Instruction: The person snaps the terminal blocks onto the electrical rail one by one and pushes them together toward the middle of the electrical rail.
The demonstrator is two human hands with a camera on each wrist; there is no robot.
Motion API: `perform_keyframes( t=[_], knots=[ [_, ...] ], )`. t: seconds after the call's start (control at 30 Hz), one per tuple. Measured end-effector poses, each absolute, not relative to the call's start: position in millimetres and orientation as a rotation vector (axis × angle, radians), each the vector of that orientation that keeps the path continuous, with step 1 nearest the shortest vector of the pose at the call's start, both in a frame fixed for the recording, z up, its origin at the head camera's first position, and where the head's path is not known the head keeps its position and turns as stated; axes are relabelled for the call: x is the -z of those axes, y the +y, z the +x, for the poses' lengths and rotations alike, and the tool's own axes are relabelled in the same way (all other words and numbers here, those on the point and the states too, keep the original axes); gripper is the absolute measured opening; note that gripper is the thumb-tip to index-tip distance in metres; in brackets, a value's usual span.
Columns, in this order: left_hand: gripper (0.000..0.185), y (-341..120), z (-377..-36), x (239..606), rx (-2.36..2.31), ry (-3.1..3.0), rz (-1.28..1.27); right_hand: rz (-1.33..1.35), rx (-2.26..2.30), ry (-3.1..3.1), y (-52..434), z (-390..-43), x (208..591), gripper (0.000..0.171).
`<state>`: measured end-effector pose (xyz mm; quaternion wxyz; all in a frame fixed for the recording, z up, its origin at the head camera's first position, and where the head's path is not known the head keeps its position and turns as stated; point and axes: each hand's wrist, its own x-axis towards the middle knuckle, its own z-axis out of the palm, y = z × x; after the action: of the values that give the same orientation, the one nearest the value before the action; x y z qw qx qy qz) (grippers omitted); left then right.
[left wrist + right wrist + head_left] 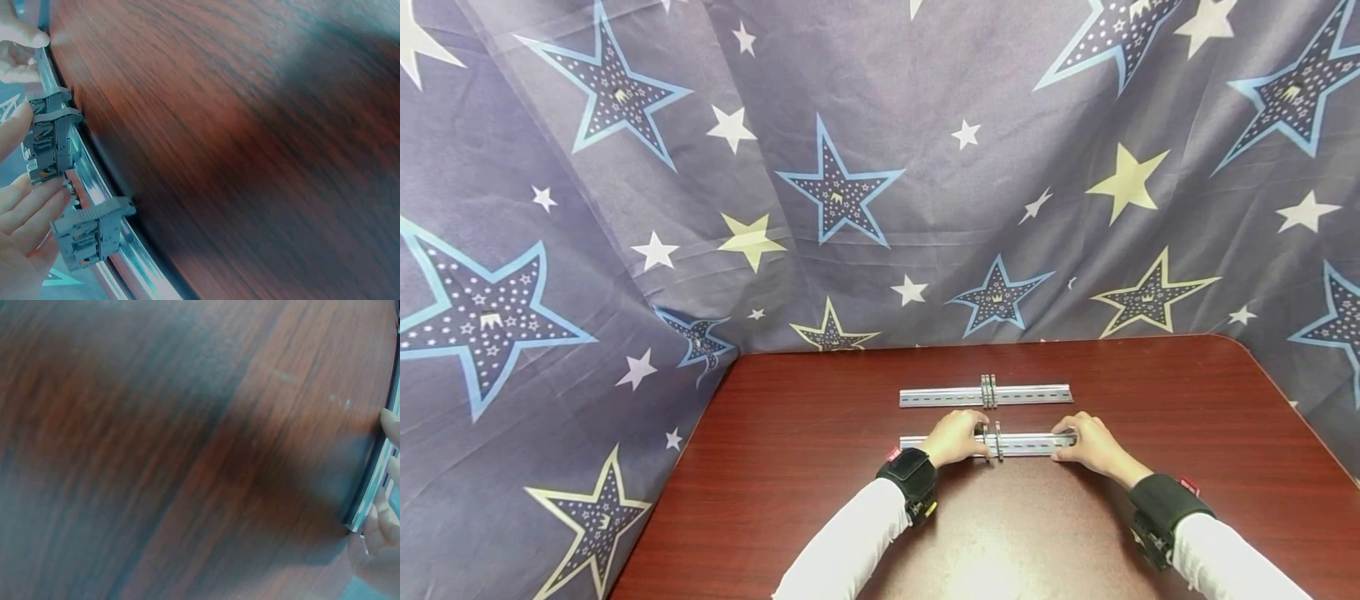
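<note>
Two metal rails lie on the dark wooden table (820, 467). On the near rail (1030, 444) sit grey terminal blocks (998, 442). My left hand (955, 437) rests at the rail's left part. In the left wrist view its fingers (28, 209) lie fairly straight against the nearest block (87, 231), with a pair of blocks (53, 134) farther along the rail (125, 256). My right hand (1086, 446) grips the rail's right end. The right wrist view shows that rail end (375, 481) between the thumb and fingers (381, 550). The far rail (1037, 394) carries a cluster of blocks (988, 390) at its middle.
A star-patterned blue cloth (850, 192) hangs behind the table and drapes over its left side. The table's rounded far right corner (1232, 342) is in sight. Bare wood lies on both sides of the rails and in front of them.
</note>
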<state>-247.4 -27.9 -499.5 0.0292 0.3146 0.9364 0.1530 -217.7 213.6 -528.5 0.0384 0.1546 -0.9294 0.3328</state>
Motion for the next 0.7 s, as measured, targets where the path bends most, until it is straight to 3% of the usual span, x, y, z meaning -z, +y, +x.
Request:
perform_keyframes(
  t=[0.7],
  knots=[
    [0.046, -18.1, -245.7, 497.5, -0.487, 2.876, 0.955, 0.465, -1.022, -2.857, 213.7, -217.3, 528.5, 0.03]
  ],
)
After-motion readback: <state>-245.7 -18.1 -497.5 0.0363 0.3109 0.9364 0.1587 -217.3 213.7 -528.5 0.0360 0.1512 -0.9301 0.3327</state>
